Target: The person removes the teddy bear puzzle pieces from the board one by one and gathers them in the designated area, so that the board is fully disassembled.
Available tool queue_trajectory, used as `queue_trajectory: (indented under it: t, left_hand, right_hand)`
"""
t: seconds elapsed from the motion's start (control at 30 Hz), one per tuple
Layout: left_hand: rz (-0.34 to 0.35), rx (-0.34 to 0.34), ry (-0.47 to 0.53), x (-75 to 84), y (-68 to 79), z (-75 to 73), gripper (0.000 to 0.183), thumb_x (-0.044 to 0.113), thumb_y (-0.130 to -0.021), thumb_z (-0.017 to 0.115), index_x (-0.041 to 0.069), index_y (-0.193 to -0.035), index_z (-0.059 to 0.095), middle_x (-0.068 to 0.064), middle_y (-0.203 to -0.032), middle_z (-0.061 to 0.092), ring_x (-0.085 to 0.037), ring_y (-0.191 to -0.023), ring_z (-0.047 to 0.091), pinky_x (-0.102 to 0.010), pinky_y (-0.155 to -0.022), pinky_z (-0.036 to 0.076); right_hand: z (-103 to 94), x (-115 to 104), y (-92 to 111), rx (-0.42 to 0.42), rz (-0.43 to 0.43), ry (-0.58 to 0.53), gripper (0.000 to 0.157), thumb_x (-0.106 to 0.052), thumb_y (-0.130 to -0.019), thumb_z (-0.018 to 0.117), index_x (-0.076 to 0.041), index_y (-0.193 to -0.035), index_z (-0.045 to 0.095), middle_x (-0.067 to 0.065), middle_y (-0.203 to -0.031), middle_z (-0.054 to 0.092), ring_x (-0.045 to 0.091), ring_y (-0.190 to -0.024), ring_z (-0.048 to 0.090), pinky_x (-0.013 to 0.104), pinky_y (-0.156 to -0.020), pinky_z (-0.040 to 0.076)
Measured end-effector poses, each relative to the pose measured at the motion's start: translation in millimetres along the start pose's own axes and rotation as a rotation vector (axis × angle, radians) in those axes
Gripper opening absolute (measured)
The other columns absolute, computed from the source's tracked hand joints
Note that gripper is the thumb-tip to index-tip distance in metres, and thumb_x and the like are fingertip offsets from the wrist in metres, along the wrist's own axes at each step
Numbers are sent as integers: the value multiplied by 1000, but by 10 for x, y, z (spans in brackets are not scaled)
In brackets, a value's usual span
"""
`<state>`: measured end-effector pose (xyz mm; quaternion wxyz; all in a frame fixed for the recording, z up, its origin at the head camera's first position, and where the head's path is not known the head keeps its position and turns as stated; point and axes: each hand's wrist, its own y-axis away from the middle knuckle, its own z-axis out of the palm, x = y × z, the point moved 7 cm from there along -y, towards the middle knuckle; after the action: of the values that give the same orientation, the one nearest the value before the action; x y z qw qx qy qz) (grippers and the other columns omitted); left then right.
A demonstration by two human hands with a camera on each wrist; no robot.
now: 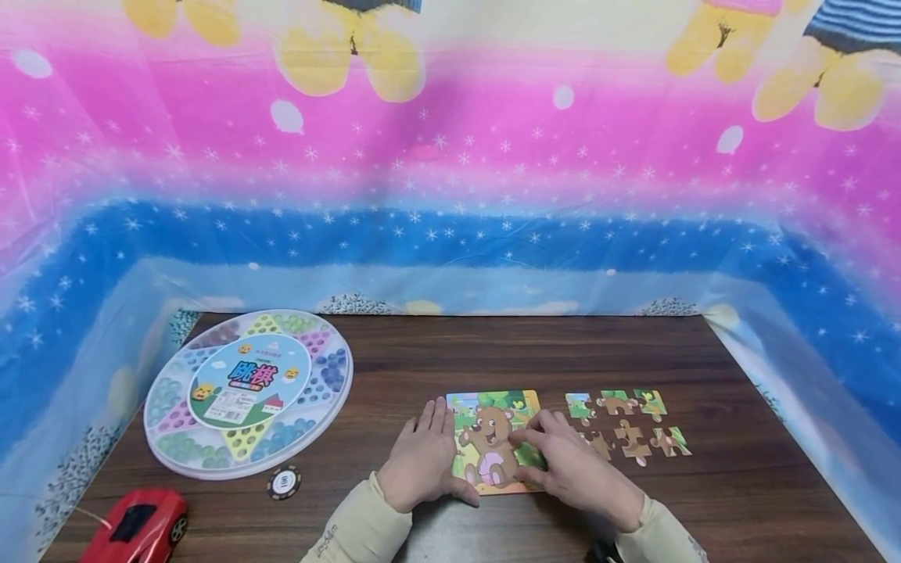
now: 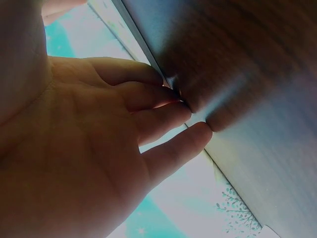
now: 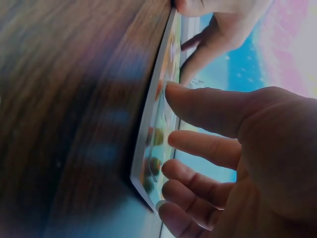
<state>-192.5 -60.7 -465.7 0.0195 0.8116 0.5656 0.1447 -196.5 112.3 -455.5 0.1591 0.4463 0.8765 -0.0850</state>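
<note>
A jigsaw board (image 1: 489, 450) with a brown bear picture lies on the dark wooden table. Along its left edge rests my left hand (image 1: 422, 457), fingers straight and thumb near the front edge. My right hand (image 1: 570, 461) is over the board's lower right part, thumb and fingers bent around a jigsaw piece (image 3: 158, 124) at the board's surface. That piece is partly hidden by the fingers. In the left wrist view the left fingertips (image 2: 205, 130) touch the table at the board's side. Several loose jigsaw pieces (image 1: 633, 439) lie in two rows to the right.
A round Chinese checkers set (image 1: 331, 426) lies at the left, with a black and white chip (image 1: 285, 483) beside it. A red toy car (image 1: 144, 524) stands at the front left. Printed cloth (image 1: 450, 172) hangs behind the wooden table (image 1: 401, 344) and along its sides.
</note>
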Motion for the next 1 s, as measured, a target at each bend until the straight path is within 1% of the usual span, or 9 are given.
queue_trajectory:
  t: [0.2, 0.43, 0.57, 0.7, 0.83, 1.0]
  left_hand:
    - [0, 1, 0, -2, 2, 0, 128, 77, -60, 71, -6, -149, 30, -24, -156, 24, -36, -144, 24, -50, -107, 34]
    - [-6, -7, 3, -15, -13, 21, 128, 77, -61, 71, -5, -150, 29, -23, -156, 22, -35, -144, 22, -51, -108, 33]
    - [-3, -3, 5, -14, -15, 20, 129, 77, -60, 71, -6, -149, 29, -24, -156, 22, -35, -144, 22, -51, -108, 33]
    - [3, 1, 3, -8, -6, 9, 129, 77, -59, 71, -6, -149, 29, -24, -156, 22, -36, -144, 22, -51, -108, 33]
    - [6, 6, -3, -1, 4, -5, 129, 77, -59, 72, -6, -149, 30, -25, -156, 23, -36, -144, 24, -51, -107, 34]
    - [5, 7, -2, 4, 4, -15, 130, 77, -58, 72, -7, -148, 31, -25, -155, 24, -36, -143, 24, -52, -107, 34]
  right_hand:
    - [19, -18, -8, 10, -26, 40, 35, -37, -86, 73, -19, -116, 70, -5, -102, 48, 11, -86, 39, 28, -69, 38]
    - [16, -30, -27, 11, -23, 70, 43, -36, -84, 74, -18, -123, 67, -4, -99, 48, 12, -82, 37, 27, -67, 35]
    - [-1, -49, -37, 24, -34, 82, 40, -34, -83, 76, -18, -119, 69, -4, -98, 48, 12, -84, 38, 28, -68, 35]
    - [-9, -58, -50, 24, -33, 78, 35, -33, -83, 77, -20, -115, 71, -4, -100, 49, 14, -89, 40, 31, -71, 38]
    - [-1, -61, -62, 10, -31, 81, 34, -28, -83, 77, -20, -116, 70, -4, -102, 50, 14, -92, 42, 33, -73, 40]
    - [6, -58, -78, -5, -26, 75, 36, -24, -83, 78, -19, -117, 69, -5, -100, 49, 13, -90, 40, 33, -72, 39]
